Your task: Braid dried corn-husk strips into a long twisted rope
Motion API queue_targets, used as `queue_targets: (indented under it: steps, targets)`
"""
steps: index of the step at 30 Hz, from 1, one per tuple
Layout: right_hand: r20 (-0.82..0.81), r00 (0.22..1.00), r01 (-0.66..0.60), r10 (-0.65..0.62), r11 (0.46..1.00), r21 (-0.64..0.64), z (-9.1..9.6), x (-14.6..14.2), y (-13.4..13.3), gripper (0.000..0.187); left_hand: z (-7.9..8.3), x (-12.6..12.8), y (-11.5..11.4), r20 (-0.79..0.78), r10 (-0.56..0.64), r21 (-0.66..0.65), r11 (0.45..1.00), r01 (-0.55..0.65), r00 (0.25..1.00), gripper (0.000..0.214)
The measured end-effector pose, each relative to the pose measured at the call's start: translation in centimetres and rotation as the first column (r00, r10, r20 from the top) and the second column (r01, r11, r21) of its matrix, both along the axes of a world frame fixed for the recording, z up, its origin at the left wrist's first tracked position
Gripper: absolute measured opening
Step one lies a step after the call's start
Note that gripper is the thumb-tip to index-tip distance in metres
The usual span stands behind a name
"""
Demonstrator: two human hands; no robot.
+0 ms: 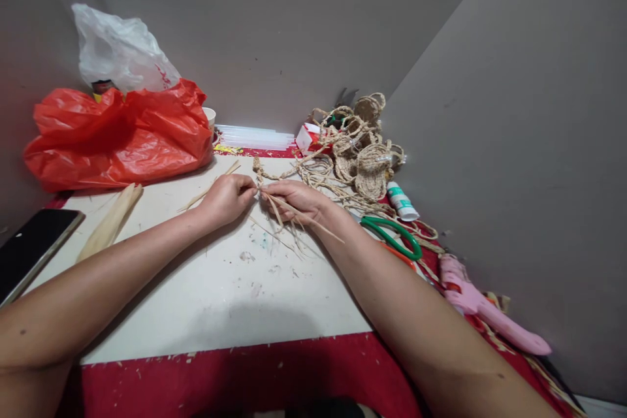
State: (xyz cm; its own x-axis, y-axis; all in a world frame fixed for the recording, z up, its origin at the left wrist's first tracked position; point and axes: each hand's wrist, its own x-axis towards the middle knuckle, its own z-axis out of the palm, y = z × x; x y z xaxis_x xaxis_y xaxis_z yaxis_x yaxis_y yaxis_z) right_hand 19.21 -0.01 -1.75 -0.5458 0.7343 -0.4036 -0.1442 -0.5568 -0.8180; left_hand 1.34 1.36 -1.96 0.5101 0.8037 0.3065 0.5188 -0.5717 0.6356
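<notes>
My left hand (226, 198) and my right hand (294, 200) meet over a white board (215, 287), both pinched on thin dried straw strands (294, 219). A braided straw cord (258, 173) runs away from the pinch toward the far pile. Loose strand ends fan out below my right hand across the board. Both sets of fingers are closed on the strands.
A red plastic bag (117, 134) with a white bag (120, 52) behind lies far left. Flat straw strips (110, 222) and a black phone (32, 245) sit left. Woven straw pieces (360, 144), a small bottle (402, 201), green scissors (394, 235) and a pink glue gun (482, 307) line the right wall.
</notes>
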Motion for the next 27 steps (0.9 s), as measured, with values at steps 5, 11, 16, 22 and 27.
queue_targets:
  steps: [5, 11, 16, 22, 27]
  targets:
    - [0.029, 1.0, -0.002, 0.0, 0.997, 0.077, 0.2, 0.3, -0.2, 0.024, -0.3, 0.1, 0.1, 0.205, -0.051, -0.237, 0.966, 0.1, 0.977, 0.02]
    - [0.073, 0.997, -0.008, -0.002, 0.991, 0.136, 0.6, 0.3, -0.5, 0.027, -0.5, 0.6, -0.3, 0.419, 0.054, -0.554, 0.806, 0.207, 0.907, 0.019]
    - [0.063, 0.998, 0.0, -0.01, 0.987, 0.161, 0.8, 0.3, -0.7, 0.027, -0.2, 0.8, -0.9, 0.398, 0.098, -0.584, 0.794, 0.169, 0.912, 0.02]
    - [0.062, 0.998, -0.023, 0.013, 0.985, 0.173, 0.1, 0.6, -0.3, 0.025, 0.0, 0.5, -0.5, 0.43, 0.014, -0.615, 0.736, 0.282, 0.903, 0.019]
    - [0.038, 0.999, -0.017, 0.011, 0.984, 0.175, 0.1, 0.6, -0.1, 0.027, -0.4, 0.7, -0.2, 0.472, 0.022, -0.495, 0.834, 0.244, 0.881, 0.021]
